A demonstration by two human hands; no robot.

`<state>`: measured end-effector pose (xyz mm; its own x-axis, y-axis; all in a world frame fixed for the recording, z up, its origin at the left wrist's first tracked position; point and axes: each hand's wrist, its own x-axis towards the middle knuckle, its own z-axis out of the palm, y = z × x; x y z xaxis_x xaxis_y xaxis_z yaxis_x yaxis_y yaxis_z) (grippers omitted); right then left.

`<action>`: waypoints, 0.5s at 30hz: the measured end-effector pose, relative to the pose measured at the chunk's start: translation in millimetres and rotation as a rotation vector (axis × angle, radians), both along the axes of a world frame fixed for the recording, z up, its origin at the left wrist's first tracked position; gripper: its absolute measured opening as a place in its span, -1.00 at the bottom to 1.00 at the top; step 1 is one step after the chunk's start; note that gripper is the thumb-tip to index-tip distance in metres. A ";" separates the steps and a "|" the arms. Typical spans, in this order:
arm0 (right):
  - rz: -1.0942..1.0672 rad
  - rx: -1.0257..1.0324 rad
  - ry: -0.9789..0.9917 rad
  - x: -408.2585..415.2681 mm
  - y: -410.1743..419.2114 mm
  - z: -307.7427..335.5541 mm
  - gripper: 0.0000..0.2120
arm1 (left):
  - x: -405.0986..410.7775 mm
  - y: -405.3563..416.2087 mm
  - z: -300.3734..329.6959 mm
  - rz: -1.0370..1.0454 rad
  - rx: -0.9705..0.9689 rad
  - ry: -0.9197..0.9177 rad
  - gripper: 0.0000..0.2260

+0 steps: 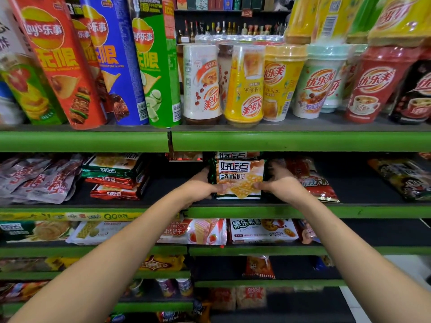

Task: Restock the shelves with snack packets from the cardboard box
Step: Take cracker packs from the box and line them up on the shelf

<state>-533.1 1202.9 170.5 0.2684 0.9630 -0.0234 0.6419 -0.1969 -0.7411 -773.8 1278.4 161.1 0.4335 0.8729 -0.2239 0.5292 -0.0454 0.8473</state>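
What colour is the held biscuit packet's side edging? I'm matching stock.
Dark green, on the biscuit packet; the head view shows it.

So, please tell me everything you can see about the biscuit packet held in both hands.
The biscuit packet is a glossy dark green and white foil-like pack showing square crackers. It stands upright, front facing the camera, on the second shelf. The left hand and right hand grip its sides, thumbs on its front.
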 end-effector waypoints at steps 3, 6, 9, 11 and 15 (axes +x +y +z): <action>-0.041 0.016 0.011 -4.6 5.2 2.2 -0.14 | 9.7 1.7 -4.0 -0.016 0.067 0.038 -0.29; -0.066 -0.002 0.083 -2.6 6.6 1.7 -0.13 | 10.7 -0.9 -5.5 -0.024 0.084 -0.001 -0.38; -0.070 0.012 0.088 -2.5 5.9 -0.5 -0.14 | 8.1 -2.5 -6.1 -0.037 0.120 -0.022 -0.39; -0.101 0.042 0.068 -7.2 1.7 1.2 -0.17 | 5.7 -1.6 -6.1 -0.021 0.111 -0.042 -0.34; -0.254 0.243 0.239 -22.4 -19.4 2.3 -0.49 | -10.9 -0.4 -3.6 0.046 0.081 -0.119 -0.32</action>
<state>-555.5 1183.6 172.8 0.5122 0.8524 0.1057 0.3999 -0.1278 -0.9076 -784.7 1278.0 157.5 0.4122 0.9054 -0.1015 0.4279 -0.0941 0.8989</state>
